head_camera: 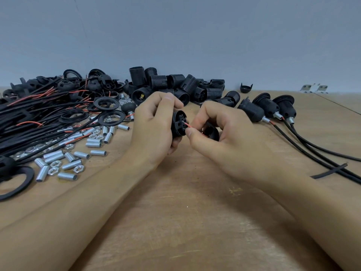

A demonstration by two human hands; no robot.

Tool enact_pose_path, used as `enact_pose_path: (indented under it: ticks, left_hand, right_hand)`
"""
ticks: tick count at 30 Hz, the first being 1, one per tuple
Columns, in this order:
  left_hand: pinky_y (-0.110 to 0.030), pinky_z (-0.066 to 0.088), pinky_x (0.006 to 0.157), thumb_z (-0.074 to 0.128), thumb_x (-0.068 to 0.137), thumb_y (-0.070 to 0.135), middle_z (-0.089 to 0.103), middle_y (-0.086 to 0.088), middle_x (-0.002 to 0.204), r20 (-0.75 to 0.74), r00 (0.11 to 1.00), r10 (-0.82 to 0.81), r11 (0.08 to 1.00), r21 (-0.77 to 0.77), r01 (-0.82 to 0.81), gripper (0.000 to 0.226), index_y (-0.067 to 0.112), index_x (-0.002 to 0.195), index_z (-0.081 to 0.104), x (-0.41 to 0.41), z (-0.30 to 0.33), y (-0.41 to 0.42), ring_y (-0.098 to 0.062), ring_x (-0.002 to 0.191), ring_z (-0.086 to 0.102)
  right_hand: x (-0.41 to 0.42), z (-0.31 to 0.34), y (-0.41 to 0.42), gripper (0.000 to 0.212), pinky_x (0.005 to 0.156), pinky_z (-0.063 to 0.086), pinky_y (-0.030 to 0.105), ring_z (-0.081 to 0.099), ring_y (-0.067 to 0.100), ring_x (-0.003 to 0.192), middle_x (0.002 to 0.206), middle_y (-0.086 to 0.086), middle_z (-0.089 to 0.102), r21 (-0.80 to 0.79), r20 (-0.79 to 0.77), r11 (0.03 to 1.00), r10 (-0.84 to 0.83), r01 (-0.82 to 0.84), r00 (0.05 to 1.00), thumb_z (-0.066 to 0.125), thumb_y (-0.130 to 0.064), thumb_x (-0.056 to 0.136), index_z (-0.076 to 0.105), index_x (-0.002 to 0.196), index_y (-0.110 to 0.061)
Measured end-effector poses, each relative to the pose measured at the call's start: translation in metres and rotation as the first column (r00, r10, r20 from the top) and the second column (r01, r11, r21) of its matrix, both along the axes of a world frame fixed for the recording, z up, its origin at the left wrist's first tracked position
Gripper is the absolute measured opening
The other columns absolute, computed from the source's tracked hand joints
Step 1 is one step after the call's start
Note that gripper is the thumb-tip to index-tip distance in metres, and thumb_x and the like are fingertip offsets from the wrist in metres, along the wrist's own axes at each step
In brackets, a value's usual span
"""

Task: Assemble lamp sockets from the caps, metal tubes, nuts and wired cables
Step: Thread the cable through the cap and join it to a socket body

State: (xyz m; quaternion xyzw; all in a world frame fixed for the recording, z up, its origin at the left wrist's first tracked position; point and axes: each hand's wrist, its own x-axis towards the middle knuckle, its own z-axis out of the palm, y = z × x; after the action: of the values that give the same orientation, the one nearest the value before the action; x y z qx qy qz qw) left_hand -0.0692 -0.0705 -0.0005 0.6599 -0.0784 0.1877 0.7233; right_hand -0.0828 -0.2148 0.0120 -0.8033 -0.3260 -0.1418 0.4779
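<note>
At the centre of the frame the person's left hand point(156, 122) gripped a black socket body point(178, 124), fingers curled round it with its terminal face turned toward the other hand. The right hand point(220, 132) pinched a red wire point(188, 125) between thumb and fingertip, the wire's tip right at a terminal hole, while a black cap point(212, 132) sat tucked behind its fingers. Whether the wire was already seated I could not tell.

At the right of the frame lay 3 finished sockets point(267, 108) with their cables trailing toward the lower right edge, so I judged the job begun but far from over. At the left, plenty remained: a heap of wired cables point(29, 118), loose metal tubes point(68, 165) and nuts point(55, 164) strewn on the wooden table point(185, 222), caps point(93, 83) piled at upper left, and unused socket bodies point(175, 83) stacked behind the hands. This unit still needed its wiring finished and its cap closed on.
</note>
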Motion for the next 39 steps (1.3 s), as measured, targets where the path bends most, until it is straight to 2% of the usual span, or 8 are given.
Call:
enact_pose_path:
  ticks: [5,10,16,20,25,29,34,39]
  left_hand:
    - [-0.014,0.026,0.036,0.042,0.103,0.012,0.043,-0.008,0.052,-0.004,1.0,0.022,0.999,0.031,-0.022,0.028,0.011,0.078,0.055,-0.0005,-0.0003,-0.0019,-0.017,0.033,0.034]
    - [-0.015,0.025,0.037,0.042,0.102,0.018,0.048,0.001,0.049,-0.128,0.992,-0.007,0.998,-0.07,-0.002,0.028,0.015,0.078,0.056,-0.0023,-0.0015,-0.0035,-0.013,0.03,0.036]
    - [-0.013,0.025,0.036,0.041,0.102,0.019,0.053,0.002,0.048,-0.178,0.984,-0.029,0.988,-0.155,0.001,0.027,0.017,0.08,0.055,-0.0041,-0.0024,-0.0026,-0.012,0.031,0.036]
    - [-0.014,0.025,0.038,0.041,0.102,0.017,0.053,0.002,0.049,-0.137,0.991,0.013,0.99,-0.139,-0.032,0.028,0.016,0.078,0.055,-0.0016,-0.0006,-0.0014,-0.014,0.033,0.037]
    - [-0.017,0.027,0.04,0.043,0.102,0.017,0.049,0.001,0.05,-0.076,0.995,0.06,0.991,-0.119,-0.069,0.031,0.018,0.074,0.056,0.0007,-0.0025,-0.0017,-0.016,0.034,0.039]
    - [-0.019,0.028,0.039,0.043,0.102,0.015,0.051,-0.004,0.055,-0.004,0.999,0.043,0.996,-0.079,-0.044,0.029,0.017,0.076,0.057,0.0007,-0.0024,-0.0011,-0.018,0.034,0.041]
    - [-0.017,0.03,0.036,0.043,0.104,0.015,0.047,-0.003,0.053,0.066,0.997,0.04,0.999,0.01,-0.041,0.029,0.013,0.078,0.056,-0.0008,-0.0026,-0.0005,-0.016,0.033,0.041]
    - [-0.015,0.029,0.036,0.042,0.104,0.012,0.046,-0.013,0.06,0.103,0.994,0.047,0.996,0.074,-0.055,0.029,0.011,0.079,0.055,-0.0011,-0.0025,-0.0008,-0.017,0.035,0.04]
  right_hand:
    - [-0.0008,0.0018,-0.0011,0.016,0.055,0.038,0.019,0.049,0.012,0.059,0.067,-0.004,0.057,-0.08,0.073,0.996,-0.036,0.042,0.997,0.069,-0.005,0.085,0.056,0.075,-0.01]
    - [-0.003,0.0004,-0.0008,0.016,0.057,0.035,0.017,0.047,0.008,0.059,0.069,-0.002,0.059,-0.046,0.056,0.999,-0.003,0.005,0.998,0.069,-0.005,0.086,0.058,0.076,-0.009]
    - [-0.0023,-0.0046,-0.001,0.012,0.062,0.036,0.016,0.051,0.008,0.063,0.072,-0.002,0.062,-0.018,0.043,0.999,0.038,-0.037,0.998,0.068,-0.004,0.089,0.061,0.079,-0.004]
    - [-0.0002,-0.0063,0.0016,0.012,0.06,0.033,0.012,0.05,0.005,0.06,0.063,-0.018,0.055,0.002,0.062,1.0,0.002,-0.002,0.998,0.067,-0.008,0.091,0.064,0.08,-0.006]
    - [0.0023,-0.0045,0.0013,0.016,0.06,0.034,0.017,0.048,0.006,0.064,0.07,-0.008,0.058,-0.023,0.056,0.999,-0.043,0.044,0.998,0.059,-0.018,0.098,0.065,0.084,-0.013]
    - [0.0024,-0.0042,0.0034,0.02,0.069,0.046,0.039,0.054,0.022,0.073,0.078,0.008,0.063,0.06,-0.07,0.998,-0.025,0.029,0.997,0.053,-0.016,0.101,0.063,0.085,-0.008]
    - [0.0026,-0.0022,0.0026,0.022,0.073,0.048,0.043,0.056,0.026,0.077,0.079,0.011,0.064,0.063,-0.117,0.998,0.009,-0.002,0.993,0.052,-0.015,0.101,0.062,0.084,-0.005]
    - [0.005,0.0004,-0.0003,0.021,0.068,0.047,0.046,0.054,0.028,0.071,0.075,0.008,0.062,0.005,-0.087,1.0,0.017,-0.016,0.996,0.053,-0.014,0.1,0.062,0.082,-0.007]
